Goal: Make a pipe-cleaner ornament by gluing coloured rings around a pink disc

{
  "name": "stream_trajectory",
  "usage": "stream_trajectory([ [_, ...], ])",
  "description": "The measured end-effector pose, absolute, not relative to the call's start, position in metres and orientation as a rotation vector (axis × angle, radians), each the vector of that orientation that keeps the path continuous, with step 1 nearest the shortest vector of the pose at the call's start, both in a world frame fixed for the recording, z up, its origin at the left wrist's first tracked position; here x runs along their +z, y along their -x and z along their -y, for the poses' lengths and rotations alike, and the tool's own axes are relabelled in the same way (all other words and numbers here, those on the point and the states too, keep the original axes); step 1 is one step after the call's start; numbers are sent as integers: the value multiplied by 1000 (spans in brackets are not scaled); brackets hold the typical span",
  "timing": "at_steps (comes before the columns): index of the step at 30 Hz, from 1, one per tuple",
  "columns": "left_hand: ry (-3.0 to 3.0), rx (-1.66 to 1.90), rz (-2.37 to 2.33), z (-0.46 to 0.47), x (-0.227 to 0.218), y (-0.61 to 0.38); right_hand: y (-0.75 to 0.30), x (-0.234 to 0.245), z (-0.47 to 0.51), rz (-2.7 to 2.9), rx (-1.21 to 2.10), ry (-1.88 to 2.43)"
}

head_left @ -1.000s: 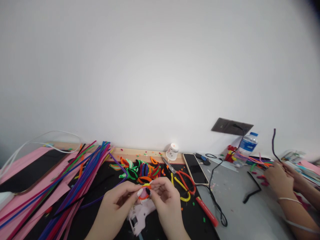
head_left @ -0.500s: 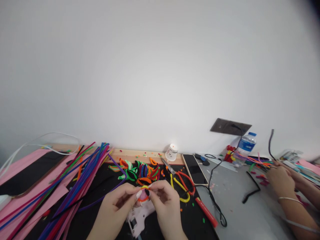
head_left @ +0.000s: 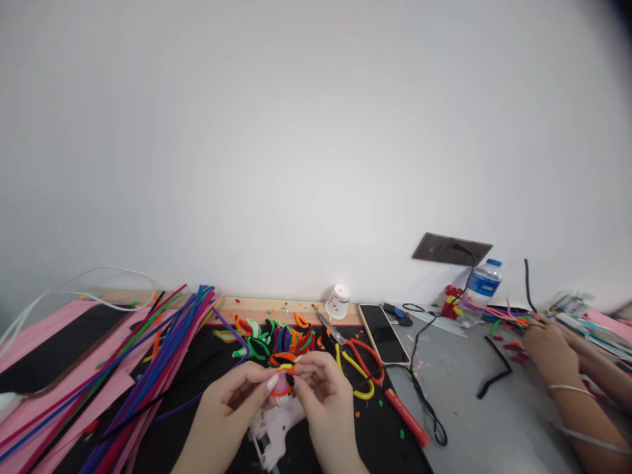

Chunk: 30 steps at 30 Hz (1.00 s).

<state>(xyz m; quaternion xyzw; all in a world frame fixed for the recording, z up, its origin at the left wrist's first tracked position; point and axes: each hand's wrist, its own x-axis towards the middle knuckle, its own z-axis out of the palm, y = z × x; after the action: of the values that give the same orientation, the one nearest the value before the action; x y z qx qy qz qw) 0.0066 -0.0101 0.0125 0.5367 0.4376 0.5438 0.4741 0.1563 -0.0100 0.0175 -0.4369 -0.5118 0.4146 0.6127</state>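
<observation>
Both my hands pinch one small loop of orange and yellow pipe cleaner [head_left: 282,382] above the black mat. My left hand [head_left: 232,401] grips its left side with closed fingers. My right hand [head_left: 323,401] holds its right side, fingertips pressed together. Just beyond them lies a pile of bent pipe cleaner pieces [head_left: 276,337] in orange, green, red and purple. A pink glue gun [head_left: 271,434] rests on the mat under my hands.
Long coloured pipe cleaners [head_left: 162,342] fan across pink sheets at left. Scissors [head_left: 353,345], a phone [head_left: 382,332], a red stick [head_left: 407,418] and a black cable [head_left: 424,388] lie at right. Another person's hands [head_left: 553,352] work by a water bottle [head_left: 481,284].
My hands stay pinched on the loop and have shifted slightly. The other person's black pipe cleaner has moved a little leftward.
</observation>
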Motion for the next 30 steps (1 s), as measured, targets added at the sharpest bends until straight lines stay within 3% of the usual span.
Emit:
stream_trajectory([
  [30, -1383, 1345, -1083, 10, 13, -4, -152, 18, 8, 1097, 1040, 995],
])
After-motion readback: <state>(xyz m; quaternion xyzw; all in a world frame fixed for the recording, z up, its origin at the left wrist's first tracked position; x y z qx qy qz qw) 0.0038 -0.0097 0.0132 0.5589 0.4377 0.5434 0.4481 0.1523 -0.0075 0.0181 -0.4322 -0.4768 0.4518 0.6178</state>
